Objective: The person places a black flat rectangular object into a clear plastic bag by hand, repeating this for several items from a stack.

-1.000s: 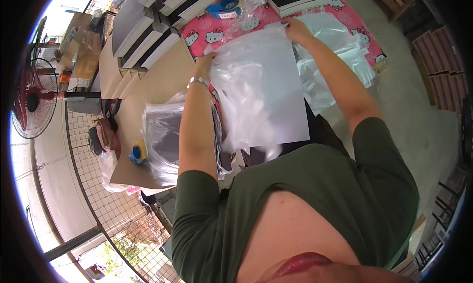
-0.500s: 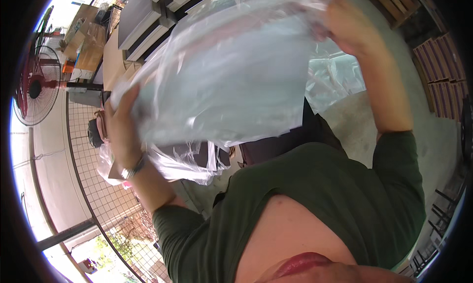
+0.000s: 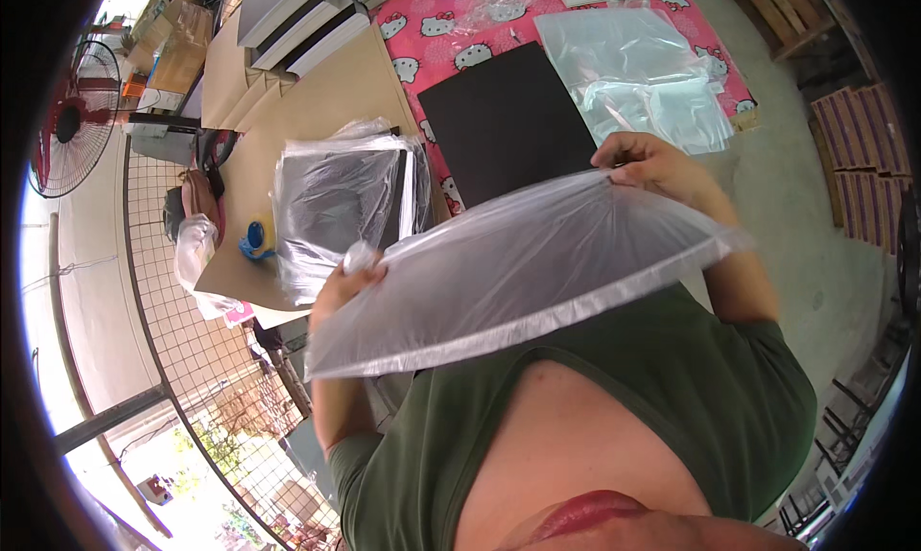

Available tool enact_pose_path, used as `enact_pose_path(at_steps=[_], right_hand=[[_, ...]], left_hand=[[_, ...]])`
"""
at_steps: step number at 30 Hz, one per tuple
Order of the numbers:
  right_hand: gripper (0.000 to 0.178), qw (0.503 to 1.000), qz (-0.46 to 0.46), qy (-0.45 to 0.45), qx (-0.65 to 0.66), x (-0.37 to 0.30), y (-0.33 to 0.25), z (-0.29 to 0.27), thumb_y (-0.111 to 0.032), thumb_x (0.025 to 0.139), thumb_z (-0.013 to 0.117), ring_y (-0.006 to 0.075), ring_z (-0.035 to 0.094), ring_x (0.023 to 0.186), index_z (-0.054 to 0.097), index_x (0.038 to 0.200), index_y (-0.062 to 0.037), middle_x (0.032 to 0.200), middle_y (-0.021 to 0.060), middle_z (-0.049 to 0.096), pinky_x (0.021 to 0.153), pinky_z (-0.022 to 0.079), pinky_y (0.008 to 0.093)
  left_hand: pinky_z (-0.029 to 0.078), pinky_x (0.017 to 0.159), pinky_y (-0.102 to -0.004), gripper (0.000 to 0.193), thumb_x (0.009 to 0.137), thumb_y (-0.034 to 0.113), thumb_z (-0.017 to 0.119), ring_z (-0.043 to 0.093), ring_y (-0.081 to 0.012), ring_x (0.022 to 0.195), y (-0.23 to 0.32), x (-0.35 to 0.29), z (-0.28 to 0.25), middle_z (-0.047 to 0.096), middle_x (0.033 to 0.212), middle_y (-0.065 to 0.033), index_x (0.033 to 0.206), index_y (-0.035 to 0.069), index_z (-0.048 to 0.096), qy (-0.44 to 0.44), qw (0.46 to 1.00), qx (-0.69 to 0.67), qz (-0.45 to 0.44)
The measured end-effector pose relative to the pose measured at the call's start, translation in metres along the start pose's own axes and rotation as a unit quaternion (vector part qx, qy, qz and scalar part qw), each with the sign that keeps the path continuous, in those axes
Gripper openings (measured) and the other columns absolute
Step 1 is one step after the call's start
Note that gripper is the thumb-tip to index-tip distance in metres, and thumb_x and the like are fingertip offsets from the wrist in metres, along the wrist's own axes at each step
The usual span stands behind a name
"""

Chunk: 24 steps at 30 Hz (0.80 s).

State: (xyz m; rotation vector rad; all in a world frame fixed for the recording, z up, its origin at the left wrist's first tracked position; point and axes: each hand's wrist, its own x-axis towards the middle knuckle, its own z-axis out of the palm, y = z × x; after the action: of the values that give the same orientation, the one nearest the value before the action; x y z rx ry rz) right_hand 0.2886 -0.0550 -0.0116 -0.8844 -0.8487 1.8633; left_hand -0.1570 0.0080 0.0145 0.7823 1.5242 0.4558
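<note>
A clear plastic bag stretches between my two hands in front of my chest, its lower edge bowed outward. My left hand pinches its left upper corner, where the film bunches up. With fingers closed, my right hand grips the upper edge towards the right, and creases fan out from there. A flat black rectangular item lies just beyond the bag on a pink cartoon-print cloth. More clear plastic bags lie flat to its right, beyond my right hand.
Left of the black item, a plastic-wrapped black stack rests on brown cardboard, beside a blue-and-yellow tape roll. Thick grey-covered stacks stand at the far left. A fan is further left; bundled cartons stand right.
Both hands have come down and closer to my body with the plastic bag, the right one furthest. The black item and the table beyond now show.
</note>
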Motion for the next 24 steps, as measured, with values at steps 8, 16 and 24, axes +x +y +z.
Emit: enact_pose_path(at_steps=[8,16,24], right_hand=[[0.022,0.995,0.090,0.047,0.004,0.035,0.071,-0.058,0.000,0.081,0.051,0.0138,0.058,0.086,0.059,0.101,-0.0008,0.096,0.0044,0.061,0.079,0.046,0.0266],[0.026,0.984,0.048,0.118,-0.125,0.029,0.107,-0.030,0.001,0.082,0.048,0.0113,0.055,0.092,0.057,0.107,-0.0009,0.098,0.0042,0.061,0.082,0.044,0.0254],[0.041,0.905,0.052,0.095,-0.412,-0.009,0.141,-0.021,-0.009,0.078,0.057,0.0288,0.062,0.079,0.042,0.116,-0.0004,0.089,0.0190,0.061,0.074,0.047,0.0325]], left_hand=[[0.047,0.086,-0.0369,0.045,0.086,0.028,0.055,0.055,-0.0237,0.103,-0.121,0.102,0.056,0.054,0.114,-0.0152,0.116,-0.004,0.047,-0.148,0.966,-0.209,0.045],[0.036,0.052,-0.0198,0.019,0.084,0.005,0.053,0.046,-0.0041,0.061,-0.203,0.093,0.092,0.057,0.076,0.0019,0.101,-0.001,0.059,0.017,0.968,-0.108,0.228],[0.043,0.060,-0.0231,0.031,0.082,0.000,0.051,0.053,-0.0087,0.071,-0.240,0.043,0.112,0.060,0.085,-0.0039,0.113,-0.003,0.050,0.119,0.967,-0.014,0.226]])
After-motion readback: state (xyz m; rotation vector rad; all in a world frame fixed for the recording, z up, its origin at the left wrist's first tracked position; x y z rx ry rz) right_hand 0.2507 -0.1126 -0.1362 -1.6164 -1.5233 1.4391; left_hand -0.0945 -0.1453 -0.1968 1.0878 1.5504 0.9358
